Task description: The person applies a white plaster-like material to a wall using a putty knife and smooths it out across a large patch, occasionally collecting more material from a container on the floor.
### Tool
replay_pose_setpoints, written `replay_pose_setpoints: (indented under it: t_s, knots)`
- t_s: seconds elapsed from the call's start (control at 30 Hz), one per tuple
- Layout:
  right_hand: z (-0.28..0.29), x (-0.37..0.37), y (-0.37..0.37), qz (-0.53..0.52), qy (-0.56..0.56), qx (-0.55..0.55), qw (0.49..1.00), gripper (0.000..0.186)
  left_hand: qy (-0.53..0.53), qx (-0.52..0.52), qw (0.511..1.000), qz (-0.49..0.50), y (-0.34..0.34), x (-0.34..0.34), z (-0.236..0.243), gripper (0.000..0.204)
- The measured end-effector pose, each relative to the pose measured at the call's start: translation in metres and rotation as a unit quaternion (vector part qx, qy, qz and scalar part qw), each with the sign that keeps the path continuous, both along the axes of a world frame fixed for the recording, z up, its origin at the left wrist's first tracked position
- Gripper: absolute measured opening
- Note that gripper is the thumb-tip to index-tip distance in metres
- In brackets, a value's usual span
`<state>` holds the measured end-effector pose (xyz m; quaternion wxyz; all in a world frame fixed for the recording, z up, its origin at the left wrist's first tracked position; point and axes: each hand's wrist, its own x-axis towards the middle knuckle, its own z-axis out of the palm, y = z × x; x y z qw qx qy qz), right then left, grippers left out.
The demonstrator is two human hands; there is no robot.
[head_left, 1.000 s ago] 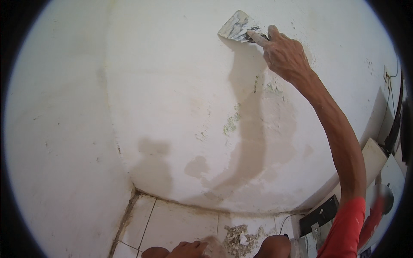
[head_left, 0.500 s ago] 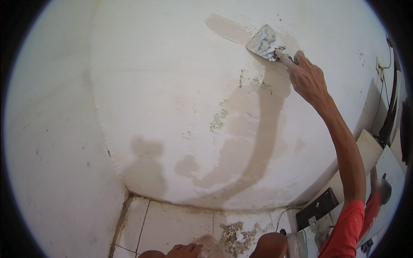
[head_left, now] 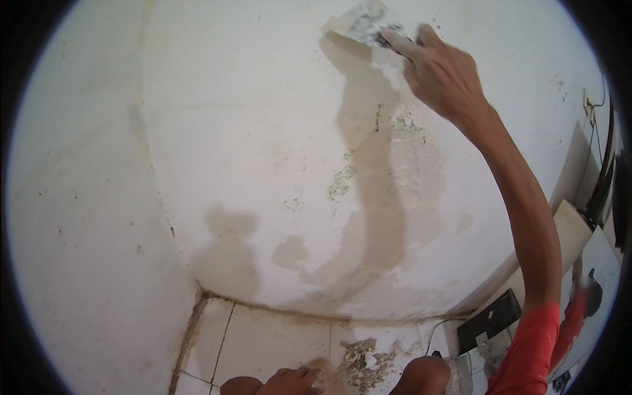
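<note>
My right hand [head_left: 444,79] is closed round the handle of a putty knife [head_left: 361,25], raised high against the white wall [head_left: 250,145]. Its wide blade is smeared with white and grey filler and lies on or close to the wall. Below it are damp-looking darker patches and flaking greenish spots [head_left: 341,183]. At the lower edge my left hand [head_left: 289,382] shows only in part, between my knees, with its fingers bent. A pale, blurred thing [head_left: 330,376] is beside those fingers; its kind cannot be made out.
Plaster crumbs [head_left: 368,362] lie on the white floor tiles [head_left: 276,336] below the wall. To the right are a black flat box [head_left: 488,320], a thin cable and a leaning mirror [head_left: 602,263] with a person's reflection. A wall corner runs down on the left.
My right hand has moved the putty knife up and to the left along the wall, and its shadow has shifted left. My left hand has stayed almost in place.
</note>
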<state>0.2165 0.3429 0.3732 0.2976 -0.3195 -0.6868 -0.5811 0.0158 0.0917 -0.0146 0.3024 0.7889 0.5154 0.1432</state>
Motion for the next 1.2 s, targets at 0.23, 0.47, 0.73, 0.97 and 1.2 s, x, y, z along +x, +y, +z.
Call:
replay_pose_setpoints:
  t_s: [0.23,0.47,0.73,0.97,1.2]
  knots:
    - [0.011,-0.038,-0.025,-0.083,-0.014,-0.120,0.989,0.038,0.050,-0.092,0.994,0.012,0.009,0.008,0.014,0.050]
    - [-0.038,0.018,0.009,-0.039,-0.055,-0.026,0.997,0.059,0.036,-0.066,0.997,0.011,0.003,0.006,0.009,0.049]
    - [-0.095,0.069,0.018,-0.039,-0.044,-0.072,0.996,0.061,0.043,-0.025,0.999,0.016,0.000,0.009,0.014,0.046]
    - [-0.114,0.126,0.018,-0.104,-0.014,-0.130,0.986,0.066,0.050,-0.005,0.998,0.025,-0.003,0.007,0.014,0.045]
    - [-0.128,0.214,-0.015,-0.118,0.004,-0.137,0.984,0.062,0.062,-0.030,0.998,0.010,-0.001,0.008,0.012,0.047]
